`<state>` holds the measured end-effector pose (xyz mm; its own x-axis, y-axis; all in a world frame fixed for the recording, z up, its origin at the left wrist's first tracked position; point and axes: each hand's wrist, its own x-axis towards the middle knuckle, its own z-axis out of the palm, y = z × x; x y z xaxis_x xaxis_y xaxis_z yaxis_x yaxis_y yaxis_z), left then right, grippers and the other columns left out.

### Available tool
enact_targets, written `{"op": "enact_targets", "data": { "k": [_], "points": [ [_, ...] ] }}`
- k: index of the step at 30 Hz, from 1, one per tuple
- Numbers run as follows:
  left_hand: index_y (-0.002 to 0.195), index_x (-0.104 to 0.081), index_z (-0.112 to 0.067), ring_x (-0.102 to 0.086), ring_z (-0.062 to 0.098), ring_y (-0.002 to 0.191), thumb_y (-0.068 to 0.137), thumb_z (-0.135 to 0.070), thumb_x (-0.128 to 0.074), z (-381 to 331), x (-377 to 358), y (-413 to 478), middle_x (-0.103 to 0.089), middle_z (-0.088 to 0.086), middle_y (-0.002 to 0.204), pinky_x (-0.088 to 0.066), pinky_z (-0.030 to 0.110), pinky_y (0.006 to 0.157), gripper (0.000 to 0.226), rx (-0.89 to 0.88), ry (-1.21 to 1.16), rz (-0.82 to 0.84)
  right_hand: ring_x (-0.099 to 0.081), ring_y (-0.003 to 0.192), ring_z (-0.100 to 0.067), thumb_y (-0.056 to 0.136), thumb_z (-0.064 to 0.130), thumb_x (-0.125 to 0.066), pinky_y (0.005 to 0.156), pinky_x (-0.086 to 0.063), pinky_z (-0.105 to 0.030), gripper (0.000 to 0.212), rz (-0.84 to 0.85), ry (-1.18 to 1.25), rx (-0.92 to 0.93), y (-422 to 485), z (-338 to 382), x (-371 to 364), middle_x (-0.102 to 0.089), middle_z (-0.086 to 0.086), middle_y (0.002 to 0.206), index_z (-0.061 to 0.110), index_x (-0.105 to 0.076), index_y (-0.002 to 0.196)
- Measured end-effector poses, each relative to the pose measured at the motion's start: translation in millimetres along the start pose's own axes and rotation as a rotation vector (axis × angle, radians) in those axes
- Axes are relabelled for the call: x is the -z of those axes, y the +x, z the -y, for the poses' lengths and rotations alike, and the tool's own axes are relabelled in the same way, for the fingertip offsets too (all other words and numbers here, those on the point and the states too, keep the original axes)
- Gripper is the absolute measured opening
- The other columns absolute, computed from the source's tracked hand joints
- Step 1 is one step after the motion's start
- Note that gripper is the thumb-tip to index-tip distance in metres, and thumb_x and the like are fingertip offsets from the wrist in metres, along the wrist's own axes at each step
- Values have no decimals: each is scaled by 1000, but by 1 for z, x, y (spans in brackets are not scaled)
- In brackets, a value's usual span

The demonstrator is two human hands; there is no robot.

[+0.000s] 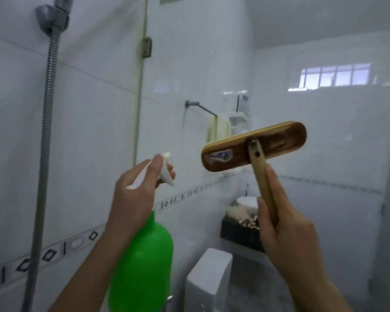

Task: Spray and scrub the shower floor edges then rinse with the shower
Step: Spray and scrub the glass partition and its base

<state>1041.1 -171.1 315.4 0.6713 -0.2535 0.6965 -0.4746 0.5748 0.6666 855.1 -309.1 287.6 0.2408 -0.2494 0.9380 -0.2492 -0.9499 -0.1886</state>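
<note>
While both arms are raised before the tiled wall, a green bottle [144,262] is gripped by the left hand [135,194], whose fingers are curled round the neck below the white trigger head, with the thumb laid on top near the nozzle. The bottle is held upright, a little to the right of the hose [43,154], which hangs down the wall from a grey holder [52,16] at the top. Further right of the hose, a brush [252,149] is held up by the right hand [286,226], whose fingers and thumb are closed round the pale handle just below the head. The wooden back of the head is turned toward the camera and tilted, its far end higher; a worn label is seen on its nearer half, and the bristles are hidden. Bottle and brush are seen apart. Beyond them, right of the hose, a towel bar [200,108] with a pale cloth is fixed to the wall; lower down a white cistern [208,280] and a basin [247,202] are seen. A barred window [334,74] is set high, farthest from the hose.
</note>
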Motion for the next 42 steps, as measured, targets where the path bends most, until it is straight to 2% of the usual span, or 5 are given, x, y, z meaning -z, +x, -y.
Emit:
{"op": "enact_targets", "data": {
  "k": [8, 13, 33, 37, 42],
  "points": [
    [77, -75, -14, -71, 21, 69, 99, -51, -53, 3, -42, 60, -73, 2, 69, -55, 40, 78, 48, 36, 52, 93, -35, 35, -5, 92, 29, -42, 36, -26, -12, 63, -119, -134, -102, 40, -6, 36, -33, 12, 46, 19, -22, 151],
    [69, -66, -8, -56, 19, 51, 97, -52, -56, 2, -57, 57, -58, 2, 53, -51, 36, 58, 54, 101, 78, 117, -38, 37, -9, 93, 29, -41, 39, -29, -16, 62, -185, -148, -128, 51, -15, 42, -36, 7, 47, 21, -21, 151],
    [71, -73, -6, -70, 20, 62, 99, -51, -53, 4, -72, 88, -72, 5, 64, -56, 31, 66, 56, 56, 48, 158, -45, 42, -9, 96, 25, -44, 44, -34, -15, 63, -187, -319, -156, 70, -18, 36, -42, 7, 52, 26, -14, 152],
    [65, -66, -10, -59, 17, 51, 98, -51, -53, 0, -64, 91, -62, 1, 55, -51, 26, 52, 54, 78, 40, 127, -47, 42, -12, 97, 22, -45, 42, -39, -20, 66, -128, -361, -131, 72, -21, 27, -44, 3, 51, 29, -10, 152],
    [65, -75, -27, -73, 19, 71, 100, -50, -52, 6, -38, 98, -74, -6, 65, -57, 36, 78, 48, 36, -10, 137, -43, 41, -7, 100, 23, -42, 42, -37, -15, 71, -9, -432, -190, 55, -17, -4, -41, 6, 49, 37, 8, 148]
  ]
}}
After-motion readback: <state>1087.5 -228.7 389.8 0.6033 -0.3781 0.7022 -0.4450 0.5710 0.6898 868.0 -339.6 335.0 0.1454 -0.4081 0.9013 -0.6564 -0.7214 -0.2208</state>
